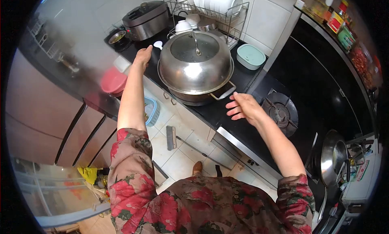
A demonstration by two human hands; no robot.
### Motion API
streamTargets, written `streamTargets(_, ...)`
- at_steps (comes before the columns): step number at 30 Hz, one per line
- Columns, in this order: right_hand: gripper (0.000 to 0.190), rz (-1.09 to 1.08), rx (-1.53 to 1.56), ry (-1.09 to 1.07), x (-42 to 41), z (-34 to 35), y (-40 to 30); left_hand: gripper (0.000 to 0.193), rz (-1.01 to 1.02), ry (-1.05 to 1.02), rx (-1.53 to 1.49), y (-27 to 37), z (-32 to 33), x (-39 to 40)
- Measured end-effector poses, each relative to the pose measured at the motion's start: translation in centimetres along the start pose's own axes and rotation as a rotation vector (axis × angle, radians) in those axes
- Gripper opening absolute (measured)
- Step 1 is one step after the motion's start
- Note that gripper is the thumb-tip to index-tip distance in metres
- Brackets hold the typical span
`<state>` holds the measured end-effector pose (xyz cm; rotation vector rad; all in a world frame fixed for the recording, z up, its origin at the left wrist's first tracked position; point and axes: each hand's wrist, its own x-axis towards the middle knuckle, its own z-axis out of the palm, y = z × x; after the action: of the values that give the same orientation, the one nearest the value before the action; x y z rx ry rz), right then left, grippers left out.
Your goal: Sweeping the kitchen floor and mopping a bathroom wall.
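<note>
A large metal pot (194,99) stands on the black countertop, covered by a domed steel lid (194,70) with a glass centre and a metal handle on top. One looped side handle (226,92) of the pot points right. Just below that handle is my right hand (244,107), fingers spread and holding nothing. Left of the pot, apart from it, my left hand (143,56) hangs over the counter's edge; its palm side is partly hidden, and nothing shows in it. A white spoon (158,45) lies between my left hand and the lid.
An electric cooker (146,20), a dish rack (209,13) with plates, and a mint-green lidded container (251,56) stand behind. On the right are a gas burner (280,110) and a wok (333,159). A blue basket (153,112) and a long-handled floor tool (171,138) are on the tiled floor.
</note>
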<state>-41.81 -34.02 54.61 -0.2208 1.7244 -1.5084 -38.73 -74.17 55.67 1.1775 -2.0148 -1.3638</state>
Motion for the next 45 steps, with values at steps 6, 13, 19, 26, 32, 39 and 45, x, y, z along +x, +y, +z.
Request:
streamTargets(6, 0.025, -0.067, 0.168, 0.097, 2.7, 3.3, 0.9, 0.038, -0.12, -0.457, -0.155, -1.3, 2.3, 6.2)
streamTargets(13, 0.018, -0.194, 0.306, 0.2, 3.7, 2.6, 1.7, 0.023, -0.099, -0.536, -0.339, -1.8, 3.0, 5.5)
streamTargets(19, 0.024, -0.406, 0.311, 0.121, 0.1, -2.0, 1.3, 0.016, 0.028, -0.479, -0.389, -1.8, 2.9, 2.8)
streamTargets(26, 0.019, -0.59, 0.448, 0.157, -9.3, -11.0, -1.8, 0.015, 0.139, -0.59, -0.365, 8.1, 6.0, -8.7)
streamTargets(32, 0.022, -0.61, 0.316, 0.53, -15.4, -19.8, -0.6, 0.013, 0.087, -0.815, -0.596, 8.1, 16.6, -15.0)
streamTargets(39, 0.022, -0.538, 0.224, 0.766, -17.3, -26.4, 3.3, 0.012, 0.024, -0.855, -0.789, 7.6, 25.9, -21.1)
streamTargets(45, 0.023, -0.478, 0.223, 0.837, -17.3, -28.7, 5.8, 0.016, 0.031, -0.827, -0.746, 7.5, 28.0, -23.5)
